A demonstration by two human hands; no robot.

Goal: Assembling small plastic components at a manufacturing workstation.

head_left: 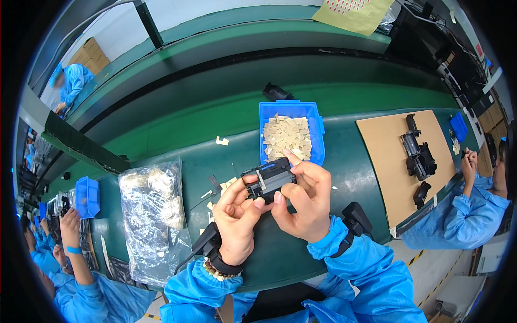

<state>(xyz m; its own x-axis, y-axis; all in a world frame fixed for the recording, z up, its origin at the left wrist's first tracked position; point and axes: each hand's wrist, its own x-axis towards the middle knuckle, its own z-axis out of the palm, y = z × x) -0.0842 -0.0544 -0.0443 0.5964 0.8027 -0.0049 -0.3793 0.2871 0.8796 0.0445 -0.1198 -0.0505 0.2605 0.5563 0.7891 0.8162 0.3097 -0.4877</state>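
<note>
A black plastic housing (271, 182) with a grey face is held up between my two hands over the near side of the table. My left hand (237, 218) grips its left end, fingers bent behind it and thumb at the lower edge. My right hand (306, 202) pinches its right end, with the thumb pressed on the lower edge and the index fingertip by the top right corner. Just beyond the housing stands a blue bin (320, 145) filled with small beige cut pieces (287, 135). What lies under the housing is partly hidden.
A clear plastic bag (153, 220) of pale contents lies left of my hands. Loose beige pieces (222, 141) are scattered on the green table (344, 161). At right, black parts (419, 156) rest on cardboard (379, 156). Co-workers in blue sit on both sides.
</note>
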